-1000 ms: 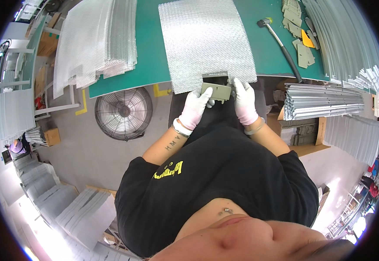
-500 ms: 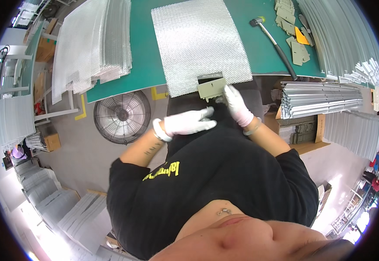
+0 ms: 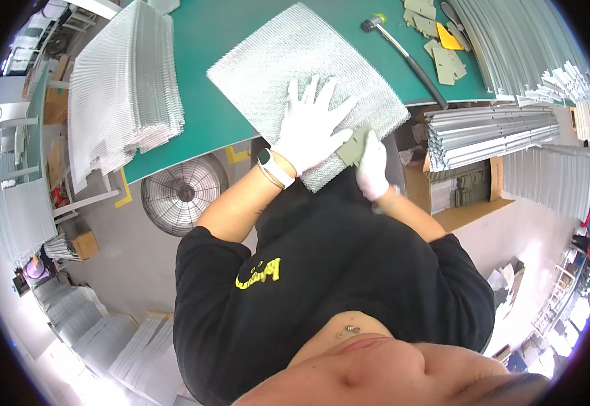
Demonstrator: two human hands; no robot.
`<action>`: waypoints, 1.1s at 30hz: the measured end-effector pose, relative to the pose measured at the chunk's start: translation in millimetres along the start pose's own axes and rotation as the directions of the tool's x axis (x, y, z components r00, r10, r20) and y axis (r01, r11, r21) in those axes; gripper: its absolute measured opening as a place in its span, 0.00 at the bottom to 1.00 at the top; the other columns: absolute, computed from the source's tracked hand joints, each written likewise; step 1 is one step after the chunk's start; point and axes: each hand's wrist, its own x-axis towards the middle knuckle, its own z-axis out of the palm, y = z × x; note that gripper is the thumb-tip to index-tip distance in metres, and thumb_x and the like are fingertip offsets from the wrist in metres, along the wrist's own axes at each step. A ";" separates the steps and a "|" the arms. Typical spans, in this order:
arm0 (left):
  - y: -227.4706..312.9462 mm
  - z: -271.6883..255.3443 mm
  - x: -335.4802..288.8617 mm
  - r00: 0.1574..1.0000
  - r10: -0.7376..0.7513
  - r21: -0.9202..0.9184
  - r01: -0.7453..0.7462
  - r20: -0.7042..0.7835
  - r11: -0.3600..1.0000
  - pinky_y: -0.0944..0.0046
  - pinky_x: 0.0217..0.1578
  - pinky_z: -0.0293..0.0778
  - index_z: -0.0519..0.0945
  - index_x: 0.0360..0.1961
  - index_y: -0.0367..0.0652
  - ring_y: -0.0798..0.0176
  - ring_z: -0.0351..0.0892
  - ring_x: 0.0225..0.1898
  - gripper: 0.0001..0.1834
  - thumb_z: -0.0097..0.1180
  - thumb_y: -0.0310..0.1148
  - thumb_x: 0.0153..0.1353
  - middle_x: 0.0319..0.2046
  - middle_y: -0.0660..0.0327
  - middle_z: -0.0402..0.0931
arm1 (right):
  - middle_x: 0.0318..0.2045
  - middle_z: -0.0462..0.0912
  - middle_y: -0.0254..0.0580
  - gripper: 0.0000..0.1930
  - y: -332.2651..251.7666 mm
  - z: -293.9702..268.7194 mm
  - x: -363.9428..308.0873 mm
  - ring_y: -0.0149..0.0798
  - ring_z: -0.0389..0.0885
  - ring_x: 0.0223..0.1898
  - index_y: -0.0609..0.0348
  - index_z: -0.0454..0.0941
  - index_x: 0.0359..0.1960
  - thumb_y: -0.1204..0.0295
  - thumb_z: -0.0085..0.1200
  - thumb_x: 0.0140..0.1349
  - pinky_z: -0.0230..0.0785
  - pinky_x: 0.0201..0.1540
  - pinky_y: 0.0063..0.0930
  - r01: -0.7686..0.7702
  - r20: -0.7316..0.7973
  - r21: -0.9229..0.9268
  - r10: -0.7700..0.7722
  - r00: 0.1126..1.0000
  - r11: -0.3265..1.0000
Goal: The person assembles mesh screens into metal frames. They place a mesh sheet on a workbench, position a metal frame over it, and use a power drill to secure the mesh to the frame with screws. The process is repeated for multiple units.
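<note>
A silvery expanded-mesh sheet [image 3: 261, 71] lies turned at an angle on the green table, one corner hanging past the front edge towards my body. My white-gloved left hand [image 3: 310, 128] is pressed flat on it, fingers spread, holding nothing. At the sheet's near right edge sits a small grey-green plate [image 3: 353, 149]. My gloved right hand [image 3: 373, 170] is closed on the plate's right side, with the thumb and part of the fingers hidden. The left thumb reaches close to the plate.
A rubber-tipped mallet [image 3: 406, 57] rests on the green table [image 3: 197, 88], near loose grey-green plates [image 3: 444, 66] and an orange scraper [image 3: 449, 37]. Mesh sheets [image 3: 129, 81] are stacked at left, metal strips [image 3: 491, 135] at right. A floor fan [image 3: 185, 194] stands below the table.
The mesh sheet has turned from nearly straight to diagonal. My left hand has moved from in front of my body onto the sheet and spread out. The plate has shifted right with my right hand.
</note>
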 end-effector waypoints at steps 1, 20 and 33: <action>2.0 1.5 -0.2 1.000 -0.027 0.002 0.027 -0.013 1.000 0.25 0.69 0.41 0.68 0.71 0.61 0.32 0.54 0.72 0.36 0.56 0.52 0.62 0.71 0.44 0.58 | 0.38 0.81 0.33 0.18 -0.3 -2.6 10.5 0.25 0.78 0.38 0.61 0.78 0.46 0.58 0.43 0.77 0.73 0.41 0.24 0.027 0.051 -0.053 -0.024 0.998 0.998; -63.9 -6.5 6.2 0.995 0.075 -0.221 -0.088 -0.064 0.971 0.35 0.70 0.46 0.76 0.64 0.54 0.38 0.60 0.70 0.26 0.54 0.44 0.65 0.66 0.46 0.67 | 0.34 0.85 0.41 0.23 -54.5 17.5 8.1 0.29 0.81 0.26 0.61 0.79 0.42 0.50 0.52 0.71 0.74 0.30 0.23 -0.418 0.510 -0.327 0.531 0.677 0.848; -121.2 -51.6 -29.8 0.673 -0.684 -0.881 -0.102 0.280 -0.462 0.53 0.75 0.44 0.43 0.76 0.33 0.48 0.43 0.78 0.41 0.47 0.44 0.74 0.77 0.42 0.40 | 0.50 0.73 0.61 0.38 -142.5 41.9 123.9 0.58 0.73 0.55 0.70 0.70 0.63 0.45 0.54 0.65 0.66 0.61 0.42 0.476 0.478 -0.878 -0.071 0.875 -0.039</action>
